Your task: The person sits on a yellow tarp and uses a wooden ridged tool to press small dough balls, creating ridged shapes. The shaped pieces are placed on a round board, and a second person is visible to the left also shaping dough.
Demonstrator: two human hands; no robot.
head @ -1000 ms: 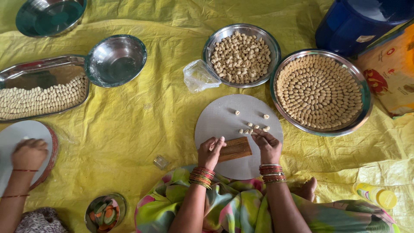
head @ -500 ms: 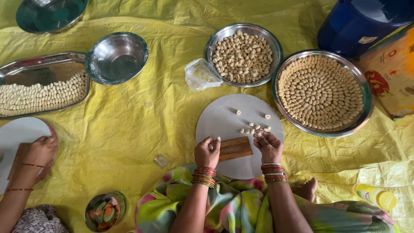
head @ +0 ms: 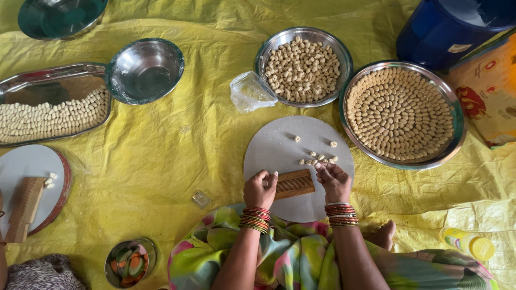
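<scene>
My left hand (head: 260, 188) rests curled on the left end of a small ridged wooden board (head: 293, 184), which lies on a round grey board (head: 279, 147). My right hand (head: 333, 180) sits at the ridged board's right end, its fingers pinched together on a small dough piece. Several small shaped dough pieces (head: 318, 158) lie on the grey board just beyond my fingers. Red and gold bangles circle both wrists.
A steel plate of neatly ringed dough pieces (head: 399, 113) and a steel bowl of loose pieces (head: 302, 64) lie beyond the board, with a plastic bag (head: 249, 92) beside them. At left are a tray of pieces (head: 48, 115), an empty bowl (head: 144, 69) and another board (head: 32, 177). Yellow sheet (head: 161, 156) underneath.
The other person's hand at the far left has drawn back off their round board, leaving a wooden tool on it. My own hands have hardly moved on the ridged board.
</scene>
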